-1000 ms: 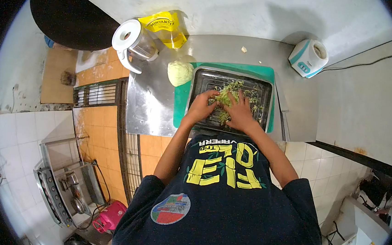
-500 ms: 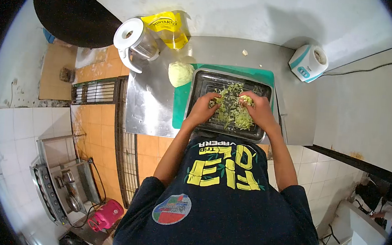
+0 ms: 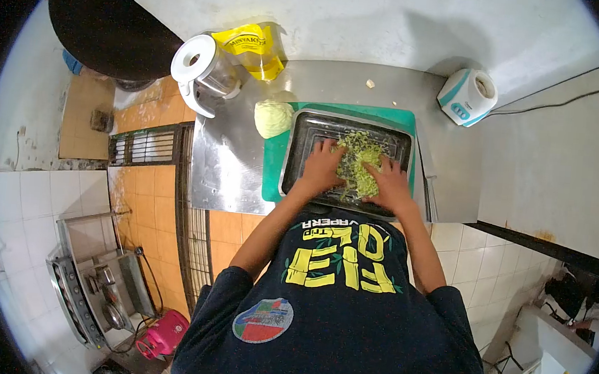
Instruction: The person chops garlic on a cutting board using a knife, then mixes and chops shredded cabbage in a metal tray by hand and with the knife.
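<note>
Shredded cabbage (image 3: pixel 361 158) lies heaped in the middle of a dark metal baking tray (image 3: pixel 304 132). The tray rests on a green cutting board (image 3: pixel 272 174). My left hand (image 3: pixel 324 164) is in the tray at the left side of the heap, its fingers spread and touching the shreds. On the heap's right side, my right hand (image 3: pixel 388 183) also has its fingers apart, resting against the cabbage. A pale piece of whole cabbage (image 3: pixel 273 118) sits at the board's upper left corner.
A blender jug (image 3: pixel 213 75) and a yellow oil pouch (image 3: pixel 254 48) stand at the back left of the steel table (image 3: pixel 228 160). The white-and-teal blender base (image 3: pixel 467 96) is at the back right, with its cord along the wall. A knife (image 3: pixel 427 179) appears to lie right of the board.
Both hands have moved down in the tray and opened out. The right hand has let go of its pinch of shreds. The cabbage is gathered into a narrower heap.
</note>
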`<state>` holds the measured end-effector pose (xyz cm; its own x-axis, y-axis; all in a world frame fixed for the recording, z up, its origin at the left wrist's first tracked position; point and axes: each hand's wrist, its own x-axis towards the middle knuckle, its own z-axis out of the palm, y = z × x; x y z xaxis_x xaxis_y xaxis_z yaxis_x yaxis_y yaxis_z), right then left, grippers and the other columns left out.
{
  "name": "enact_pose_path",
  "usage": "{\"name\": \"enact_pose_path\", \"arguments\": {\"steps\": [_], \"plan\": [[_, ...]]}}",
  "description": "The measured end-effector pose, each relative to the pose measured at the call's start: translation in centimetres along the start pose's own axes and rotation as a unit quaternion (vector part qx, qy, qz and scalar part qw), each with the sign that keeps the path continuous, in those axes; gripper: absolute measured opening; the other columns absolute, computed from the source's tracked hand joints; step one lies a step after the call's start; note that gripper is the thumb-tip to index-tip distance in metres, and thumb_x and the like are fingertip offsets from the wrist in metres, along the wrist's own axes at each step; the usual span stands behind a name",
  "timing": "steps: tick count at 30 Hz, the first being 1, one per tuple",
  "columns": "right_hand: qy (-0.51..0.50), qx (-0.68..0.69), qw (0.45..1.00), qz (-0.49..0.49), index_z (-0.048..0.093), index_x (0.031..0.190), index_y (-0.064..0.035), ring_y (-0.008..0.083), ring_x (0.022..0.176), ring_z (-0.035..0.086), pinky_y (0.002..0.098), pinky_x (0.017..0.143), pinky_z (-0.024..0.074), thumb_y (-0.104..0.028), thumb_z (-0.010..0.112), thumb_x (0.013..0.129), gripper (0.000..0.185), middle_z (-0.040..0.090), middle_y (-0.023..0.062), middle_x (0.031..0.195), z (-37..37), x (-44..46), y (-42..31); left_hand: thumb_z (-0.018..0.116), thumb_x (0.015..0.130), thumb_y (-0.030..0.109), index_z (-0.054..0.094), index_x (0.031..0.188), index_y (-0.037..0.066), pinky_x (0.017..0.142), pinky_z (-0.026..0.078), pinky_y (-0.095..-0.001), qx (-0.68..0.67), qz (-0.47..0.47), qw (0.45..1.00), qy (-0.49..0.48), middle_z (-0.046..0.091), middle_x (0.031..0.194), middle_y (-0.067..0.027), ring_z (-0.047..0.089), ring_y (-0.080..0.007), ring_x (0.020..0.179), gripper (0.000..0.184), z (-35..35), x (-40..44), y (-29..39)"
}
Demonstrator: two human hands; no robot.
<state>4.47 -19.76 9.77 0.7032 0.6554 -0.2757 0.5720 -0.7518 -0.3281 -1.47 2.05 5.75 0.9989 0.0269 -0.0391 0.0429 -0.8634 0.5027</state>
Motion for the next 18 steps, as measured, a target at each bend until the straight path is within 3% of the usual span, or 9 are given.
{"name": "enact_pose_path", "arguments": {"steps": [3, 5, 8, 11, 14, 18], "plan": [[-0.015, 0.017, 1.000, -0.003, 0.059, 0.142, -0.0206, 0.0418, 0.134, 0.053, 0.0504, 0.111, 0.0476, -0.017, 0.081, 0.084, 0.062, 0.052, 0.0244, 0.147, 3.7, 0.7, 1.2, 0.084, 0.071, 0.008, 0.065, 0.122, 0.008, 0.092, 0.056, -0.0513, -0.076, 0.018, 0.995, -0.062, 0.057, 0.128, -0.0189, 0.060, -0.0428, 0.116, 0.054, 4.0, 0.6, -0.9], [-0.008, 0.054, 0.998, -0.016, 0.062, 0.137, -0.0184, 0.0419, 0.128, 0.057, 0.0508, 0.107, 0.0501, -0.013, 0.080, 0.083, 0.057, 0.057, 0.0233, 0.141, 6.9, 1.9, 3.7, 0.075, 0.075, 0.001, 0.066, 0.115, 0.005, 0.090, 0.055, -0.0530, -0.089, 0.062, 0.992, -0.067, 0.061, 0.116, -0.0220, 0.064, -0.0453, 0.107, 0.041, 5.2, 0.5, -0.8], [0.061, 0.147, 0.985, -0.065, 0.069, 0.119, -0.0084, 0.0360, 0.099, 0.067, 0.0481, 0.088, 0.0539, 0.002, 0.077, 0.078, 0.044, 0.068, 0.0186, 0.109, 5.3, 2.3, 3.9, 0.070, 0.077, -0.002, 0.068, 0.111, 0.002, 0.089, 0.054, -0.0538, -0.091, 0.047, 0.989, -0.105, 0.066, 0.108, -0.0241, 0.066, -0.0461, 0.103, 0.034, 4.4, 0.9, -0.1], [0.062, 0.226, 0.972, -0.004, 0.069, 0.119, -0.0036, 0.0350, 0.094, 0.069, 0.0447, 0.085, 0.0542, 0.005, 0.072, 0.079, 0.040, 0.073, 0.0194, 0.107, 3.4, 2.7, 3.3, 0.068, 0.080, -0.003, 0.070, 0.109, 0.000, 0.088, 0.054, -0.0534, -0.150, 0.056, 0.984, -0.072, 0.070, 0.105, -0.0258, 0.067, -0.0462, 0.100, 0.029, 3.9, 2.1, -0.5], [0.070, 0.277, 0.958, 0.004, 0.069, 0.121, -0.0025, 0.0340, 0.101, 0.072, 0.0412, 0.088, 0.0543, 0.005, 0.066, 0.084, 0.039, 0.074, 0.0191, 0.115, 0.7, 2.2, 3.0, 0.064, 0.083, -0.003, 0.072, 0.111, 0.001, 0.087, 0.055, -0.0508, -0.232, 0.079, 0.969, 0.003, 0.072, 0.105, -0.0270, 0.069, -0.0447, 0.099, 0.030, 1.4, 2.3, -0.4], [0.042, 0.348, 0.935, -0.054, 0.066, 0.131, -0.0061, 0.0349, 0.121, 0.067, 0.0405, 0.104, 0.0499, 0.001, 0.063, 0.088, 0.044, 0.070, 0.0206, 0.127, -2.4, 1.2, 2.4, 0.065, 0.083, -0.004, 0.070, 0.121, 0.002, 0.098, 0.052, -0.0456, -0.231, -0.009, 0.971, -0.052, 0.072, 0.117, -0.0243, 0.069, -0.0410, 0.110, 0.039, -2.1, 2.8, 0.6]]}}
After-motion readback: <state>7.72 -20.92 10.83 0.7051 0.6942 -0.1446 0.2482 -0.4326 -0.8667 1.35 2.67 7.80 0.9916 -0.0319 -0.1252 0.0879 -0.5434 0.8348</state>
